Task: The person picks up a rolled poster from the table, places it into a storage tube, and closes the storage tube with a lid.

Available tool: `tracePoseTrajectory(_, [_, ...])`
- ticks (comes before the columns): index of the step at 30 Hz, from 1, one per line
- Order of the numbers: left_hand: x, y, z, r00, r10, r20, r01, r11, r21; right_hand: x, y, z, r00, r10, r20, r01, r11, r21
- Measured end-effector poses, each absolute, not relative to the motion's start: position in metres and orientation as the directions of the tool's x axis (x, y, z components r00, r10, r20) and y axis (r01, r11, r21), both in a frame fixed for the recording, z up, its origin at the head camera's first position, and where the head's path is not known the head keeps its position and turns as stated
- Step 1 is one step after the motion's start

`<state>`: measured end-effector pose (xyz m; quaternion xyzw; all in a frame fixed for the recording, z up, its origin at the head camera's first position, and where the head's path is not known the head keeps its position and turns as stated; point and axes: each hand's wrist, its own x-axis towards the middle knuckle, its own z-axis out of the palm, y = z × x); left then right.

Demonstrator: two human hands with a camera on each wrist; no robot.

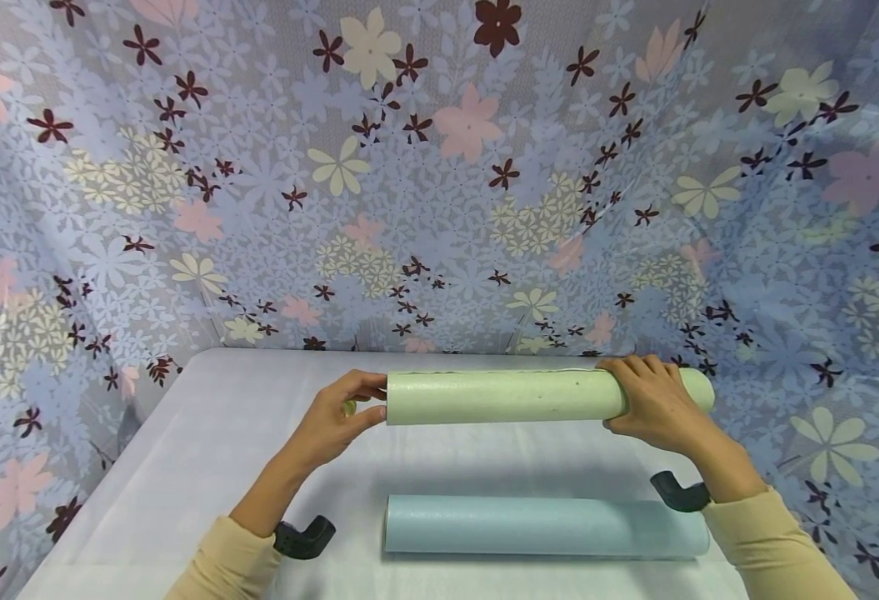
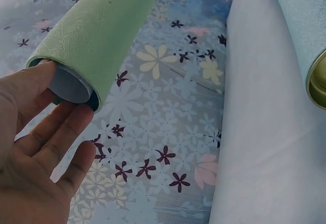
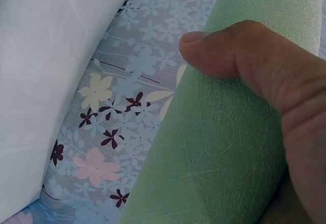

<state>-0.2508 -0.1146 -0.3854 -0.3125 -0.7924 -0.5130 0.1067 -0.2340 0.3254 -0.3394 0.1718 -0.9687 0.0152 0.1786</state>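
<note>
A pale green roll (image 1: 506, 396) with an embossed surface is held level above the far part of the table. My right hand (image 1: 652, 400) grips it near its right end, the thumb (image 3: 219, 53) lying across its side in the right wrist view. At the opposite end is my left hand (image 1: 342, 412), its thumb and fingertips pinching the rim. Inside that end, the left wrist view shows a whitish inner tube (image 2: 71, 85). A small yellowish thing (image 1: 349, 408) shows between the left thumb and fingers.
On the table (image 1: 259, 417), a light blue roll (image 1: 544, 527) lies parallel to the green one, nearer me. Its open end (image 2: 320, 81) looks gold inside. A flowered curtain (image 1: 439, 208) hangs behind the table and along its sides.
</note>
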Motion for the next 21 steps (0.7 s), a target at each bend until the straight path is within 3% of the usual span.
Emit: tracePoseTrajectory(21, [-0.2505, -0.1124, -0.3869, -0.777, 0.400, 0.485, 0.615, 0.321, 0.720, -0.2320, 0.3266, -0.3396, -0.871, -0.334, 0.361, -0.342, 0.939, 0.044])
